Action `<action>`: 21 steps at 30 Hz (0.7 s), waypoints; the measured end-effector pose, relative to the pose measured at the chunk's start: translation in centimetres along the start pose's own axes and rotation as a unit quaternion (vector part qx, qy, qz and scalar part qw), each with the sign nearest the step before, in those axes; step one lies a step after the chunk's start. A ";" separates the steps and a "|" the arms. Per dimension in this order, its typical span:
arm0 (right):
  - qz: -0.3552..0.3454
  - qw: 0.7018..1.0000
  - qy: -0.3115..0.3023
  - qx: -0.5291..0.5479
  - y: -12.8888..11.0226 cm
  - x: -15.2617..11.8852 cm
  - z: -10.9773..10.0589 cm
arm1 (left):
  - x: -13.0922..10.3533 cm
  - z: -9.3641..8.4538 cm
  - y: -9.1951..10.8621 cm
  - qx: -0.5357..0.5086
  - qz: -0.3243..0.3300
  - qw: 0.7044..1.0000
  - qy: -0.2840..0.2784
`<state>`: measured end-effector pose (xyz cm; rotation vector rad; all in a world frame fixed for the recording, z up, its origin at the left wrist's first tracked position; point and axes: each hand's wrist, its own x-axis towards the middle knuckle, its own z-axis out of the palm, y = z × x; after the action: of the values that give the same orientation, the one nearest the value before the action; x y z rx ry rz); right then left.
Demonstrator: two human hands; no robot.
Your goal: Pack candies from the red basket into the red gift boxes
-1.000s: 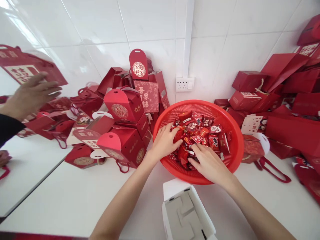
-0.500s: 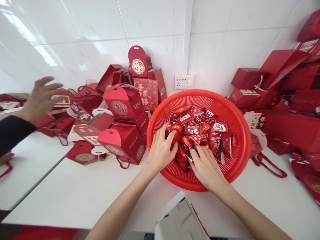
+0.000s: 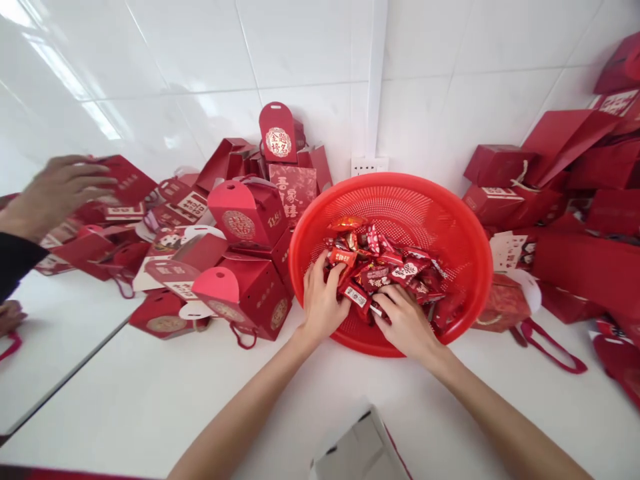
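Note:
A red perforated plastic basket holds a heap of small wrapped candies in red, gold and dark red wrappers with printed characters. My left hand is in the left side of the heap, its fingers curled round candies and partly hidden among them. Close beside it, my right hand reaches over the near rim, fingers bent and pressed together on a candy with a pale end. The fingertips of both hands are partly covered by wrappers. Below my forearms lies an open-topped grey-white box, cut off by the lower edge.
Red gift boxes with cord handles are stacked left of the basket. More red boxes pile up on the right. A co-worker's hand holds a red box at far left. A tiled wall rises behind the table.
The basket has shifted towards the wall and sits tilted, now covering part of the socket. Candies have tumbled about between my hands. The co-worker's hand has moved left and now holds a red box.

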<state>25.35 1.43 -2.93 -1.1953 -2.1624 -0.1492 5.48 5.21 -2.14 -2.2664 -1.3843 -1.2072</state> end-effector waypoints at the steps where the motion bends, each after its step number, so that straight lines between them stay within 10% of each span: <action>1: 0.006 0.999 0.003 0.037 0.2 0.1 0.0 | 0.1 0.0 0.0 -0.004 0.001 1.000 0.003; 9: 0.032 0.967 0.073 0.242 0.2 -0.4 0.0 | 0.5 -0.4 0.6 -0.042 0.001 0.999 0.026; 21: 0.106 0.970 0.103 0.192 1.0 -0.1 -0.8 | 3.7 -0.4 1.2 -0.136 -0.083 0.987 -0.006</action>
<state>26.58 1.65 -2.58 -1.1181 -1.7676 0.2194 7.07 6.65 1.10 -2.3749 -1.5188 -1.5236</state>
